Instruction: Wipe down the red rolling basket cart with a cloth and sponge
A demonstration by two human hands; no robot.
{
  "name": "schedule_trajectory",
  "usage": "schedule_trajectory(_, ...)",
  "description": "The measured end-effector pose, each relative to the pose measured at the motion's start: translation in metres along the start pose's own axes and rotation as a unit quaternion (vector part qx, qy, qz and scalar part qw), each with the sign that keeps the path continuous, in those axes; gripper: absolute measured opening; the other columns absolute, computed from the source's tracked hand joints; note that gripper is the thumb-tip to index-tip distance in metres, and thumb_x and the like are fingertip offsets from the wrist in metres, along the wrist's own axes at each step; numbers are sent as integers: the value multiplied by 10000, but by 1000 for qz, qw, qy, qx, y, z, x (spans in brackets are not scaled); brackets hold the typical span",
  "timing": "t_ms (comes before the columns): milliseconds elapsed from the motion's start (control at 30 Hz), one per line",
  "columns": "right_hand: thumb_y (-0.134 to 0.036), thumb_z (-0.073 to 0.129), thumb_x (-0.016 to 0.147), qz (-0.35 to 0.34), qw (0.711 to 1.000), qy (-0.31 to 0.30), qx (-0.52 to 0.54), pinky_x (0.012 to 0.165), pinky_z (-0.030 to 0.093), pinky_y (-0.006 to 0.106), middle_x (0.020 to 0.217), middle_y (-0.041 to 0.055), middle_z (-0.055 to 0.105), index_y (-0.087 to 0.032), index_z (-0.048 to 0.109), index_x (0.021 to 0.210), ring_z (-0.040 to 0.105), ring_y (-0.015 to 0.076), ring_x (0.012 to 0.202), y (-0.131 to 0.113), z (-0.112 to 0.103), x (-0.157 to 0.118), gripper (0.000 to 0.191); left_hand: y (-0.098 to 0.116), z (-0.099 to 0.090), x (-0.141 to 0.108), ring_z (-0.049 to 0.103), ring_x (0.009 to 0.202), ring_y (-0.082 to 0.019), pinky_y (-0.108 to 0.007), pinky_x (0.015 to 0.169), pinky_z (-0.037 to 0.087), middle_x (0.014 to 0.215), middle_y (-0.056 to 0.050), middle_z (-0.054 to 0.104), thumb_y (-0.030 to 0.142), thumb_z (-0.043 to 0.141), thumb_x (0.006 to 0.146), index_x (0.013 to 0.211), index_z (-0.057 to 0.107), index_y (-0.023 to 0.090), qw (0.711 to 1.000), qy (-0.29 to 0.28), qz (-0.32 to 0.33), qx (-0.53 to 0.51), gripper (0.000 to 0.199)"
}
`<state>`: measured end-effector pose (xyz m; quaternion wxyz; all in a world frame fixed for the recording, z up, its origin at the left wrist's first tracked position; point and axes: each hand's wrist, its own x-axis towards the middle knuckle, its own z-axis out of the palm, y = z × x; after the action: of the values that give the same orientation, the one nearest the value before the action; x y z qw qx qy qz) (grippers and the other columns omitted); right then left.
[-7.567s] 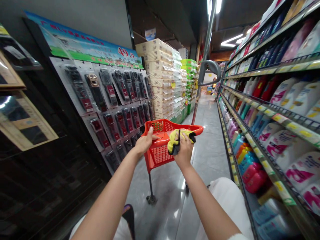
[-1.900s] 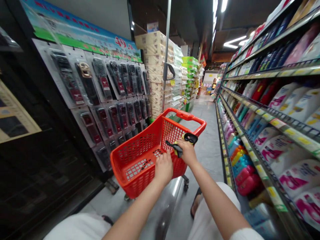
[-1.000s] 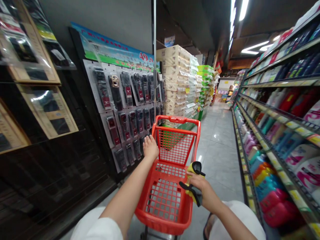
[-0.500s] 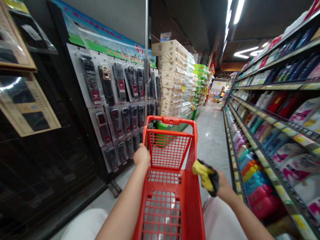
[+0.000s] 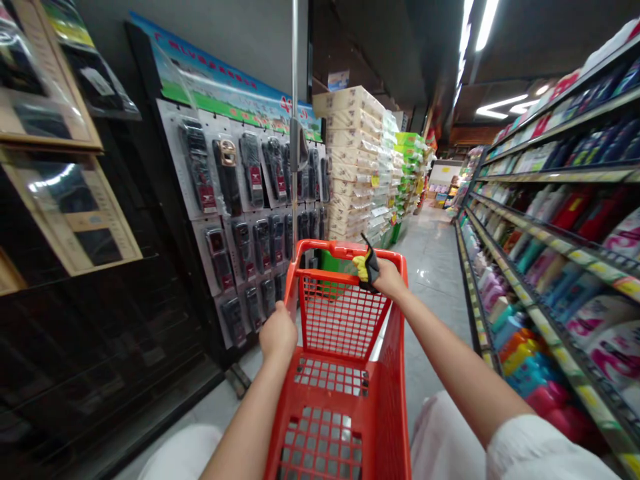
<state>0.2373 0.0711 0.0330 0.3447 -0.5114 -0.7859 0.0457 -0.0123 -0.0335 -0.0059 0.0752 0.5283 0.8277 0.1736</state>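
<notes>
Red cart (image 5: 393, 380) upright on aisle floor (image 5: 434, 257). Left hand (image 5: 279, 333) curled over left rim (image 5: 291, 279); should brace firmly. Right hand (image 5: 389, 278) closed around bunched yellow-black cloth (image 5: 368, 268) near handle bar (image 5: 325, 249), contact unclear. Good wiping probably calls for flattened cloth, even pressure.

Strip lights (image 5: 487, 24) on a dark ceiling (image 5: 540, 47) shine above a glossy grey floor (image 5: 431, 260)

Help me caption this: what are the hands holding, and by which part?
The right hand holds a yellow and black cloth by its dark part; the left hand grips the red cart's left rim.
</notes>
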Motion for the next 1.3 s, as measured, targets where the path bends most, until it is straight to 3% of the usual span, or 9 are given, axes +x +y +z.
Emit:
schedule_trajectory(133,-410,502,879,58,977,-85,-186,959,377,583,1088,96,710,-255,642,1163,605,365,1085,-1,12,-5,352,-4,1,0,708,912,-291,-346,704,494,948,-155,729,226,309,953,1111,506,151,1000,-11,7,-1,264)
schedule_trajectory(333,-244,463,884,31,963,-81,-255,811,467,384,1044,162,664,-157,563,1212,642,284,920,-9,28,-17,354,-1,2,-2,706,906,-284,-349,705,498,969,-152,727,224,317,948,1116,505,159,1000,-19,-4,-8,261)
schedule_trajectory(433,-205,435,905,31,960,-71,-270,823,449,382,1062,154,637,-175,529,1258,624,269,931,-33,47,-8,366,0,2,-3,709,899,-278,-342,706,498,957,-153,730,235,322,951,1127,508,163,999,-23,-18,-16,266)
schedule_trajectory(667,-230,386,943,0,973,-48,-227,869,400,452,1096,167,594,-189,570,1192,567,296,1001,-119,115,29,312,2,4,-4,713,894,-290,-366,710,507,956,-169,732,196,289,956,1151,496,134,1000,-15,-20,-6,290)
schedule_trajectory(767,-241,387,945,-25,975,-46,-218,886,388,460,1124,162,588,-207,555,1237,556,300,1023,-128,124,34,339,2,3,-4,714,902,-287,-357,710,506,969,-180,730,210,298,960,1150,498,134,1000,-19,-22,1,286)
schedule_trajectory(867,-329,438,939,-77,973,-76,-203,874,405,407,1138,138,598,-234,538,1277,567,274,1007,-111,111,30,365,1,2,-3,712,918,-284,-347,715,503,968,-182,730,219,305,961,1153,499,139,1000,-20,-19,-2,284)
schedule_trajectory(967,-415,494,919,-102,974,-91,-183,887,417,351,1158,117,618,-239,535,1296,581,243,1017,-74,82,18,419,3,3,-4,708,934,-289,-352,727,503,971,-178,729,213,322,953,1143,499,142,1000,-21,-12,-5,270)
schedule_trajectory(1167,-412,535,908,-45,974,-79,-207,877,434,309,1128,97,658,-197,581,1247,600,233,1012,5,19,-23,405,14,6,-7,707,935,-295,-356,724,508,970,-175,728,213,312,953,1133,504,135,1000,-16,13,-22,274)
schedule_trajectory(1300,-319,638,823,-17,965,-57,-256,962,389,405,1246,185,571,-147,525,1326,540,302,1105,18,9,-45,543,22,7,-8,707,934,-284,-349,731,507,971,-174,728,191,314,948,1128,502,127,999,-9,26,-18,269)
